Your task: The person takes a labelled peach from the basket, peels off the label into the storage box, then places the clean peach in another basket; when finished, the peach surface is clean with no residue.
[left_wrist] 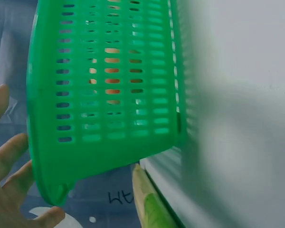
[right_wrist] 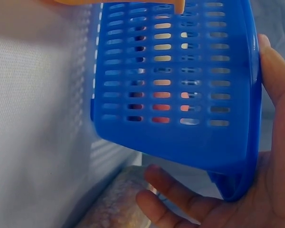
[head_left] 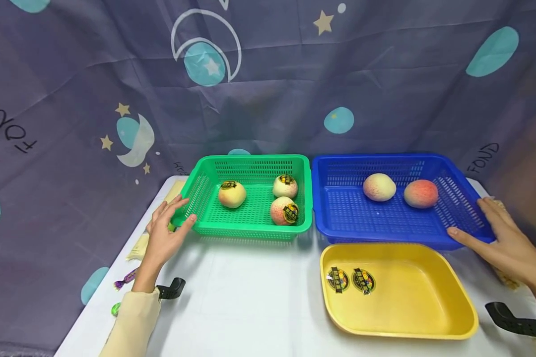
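Observation:
My left hand (head_left: 166, 233) is at the left front corner of a green basket (head_left: 245, 229), its fingers spread along the rim. Three peaches lie inside: one peach (head_left: 232, 194) on the left, another peach (head_left: 285, 187) at the back right and a third peach (head_left: 284, 211) in front of that; each bears a dark sticker. At the right front corner of a blue basket (head_left: 384, 236), my right hand (head_left: 504, 243) rests with extended fingers, thumb at the rim in the right wrist view. It contains a pale peach (head_left: 379, 187) and a redder peach (head_left: 421, 194).
In front of the blue basket stands a yellow tray (head_left: 397, 329) with two round stickers (head_left: 364, 281) on its bottom. Along the table's left edge lie a purple wrapped candy (head_left: 126, 278), a green item (head_left: 115, 309) and a pale packet (head_left: 138, 247). A patterned curtain (head_left: 268, 99) hangs behind.

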The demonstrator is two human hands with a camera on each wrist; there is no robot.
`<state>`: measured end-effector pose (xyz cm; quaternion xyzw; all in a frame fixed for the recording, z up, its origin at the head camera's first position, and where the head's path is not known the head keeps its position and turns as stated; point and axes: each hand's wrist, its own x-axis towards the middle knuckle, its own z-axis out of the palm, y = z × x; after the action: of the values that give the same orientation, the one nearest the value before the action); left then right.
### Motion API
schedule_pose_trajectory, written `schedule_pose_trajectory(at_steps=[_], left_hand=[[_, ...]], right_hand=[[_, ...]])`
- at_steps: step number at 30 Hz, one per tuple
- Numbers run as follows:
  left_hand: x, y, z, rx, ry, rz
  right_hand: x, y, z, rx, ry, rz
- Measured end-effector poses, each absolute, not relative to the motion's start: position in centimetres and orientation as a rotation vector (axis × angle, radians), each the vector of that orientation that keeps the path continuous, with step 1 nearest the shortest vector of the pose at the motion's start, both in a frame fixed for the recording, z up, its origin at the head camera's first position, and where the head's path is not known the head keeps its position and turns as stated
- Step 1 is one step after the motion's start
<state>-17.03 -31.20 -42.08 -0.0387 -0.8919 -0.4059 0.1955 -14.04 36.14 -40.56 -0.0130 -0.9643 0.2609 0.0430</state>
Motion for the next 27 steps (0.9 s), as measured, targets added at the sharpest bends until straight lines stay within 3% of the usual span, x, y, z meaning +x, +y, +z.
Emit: schedule_pose_trajectory(at_steps=[16,27], left_hand=[[-18.5,-31.2,-43.4,0.050,-2.603,-0.970],[-18.2,-31.5,-43.6,0.018,-2.630,-0.887]], right_hand=[[-14.2,36.4,-40.9,-0.060,-2.945,0.794],[-14.2,36.1,-40.7,-0.061,-2.946,0.794]])
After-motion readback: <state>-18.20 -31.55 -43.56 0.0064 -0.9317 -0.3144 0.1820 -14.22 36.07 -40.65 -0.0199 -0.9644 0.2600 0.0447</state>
